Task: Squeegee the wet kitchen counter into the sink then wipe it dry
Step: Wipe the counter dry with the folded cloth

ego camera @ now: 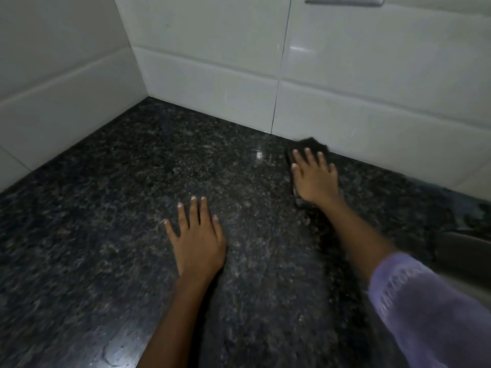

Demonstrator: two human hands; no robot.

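Observation:
The dark speckled granite counter [132, 208] fills the view, with a wet sheen near its front left corner. My right hand [314, 179] presses flat on a black cloth or pad [309, 144] at the back of the counter, close to the white tiled wall. The dark pad shows beyond my fingertips and a little under my wrist. My left hand [198, 240] lies palm down on the bare counter in the middle, fingers spread, holding nothing. No squeegee is in view.
White tiled walls [212, 62] meet in a corner at the back left and bound the counter. A dark rounded edge, perhaps the sink [462, 251], shows at the right. My right arm wears a purple sleeve [425, 314].

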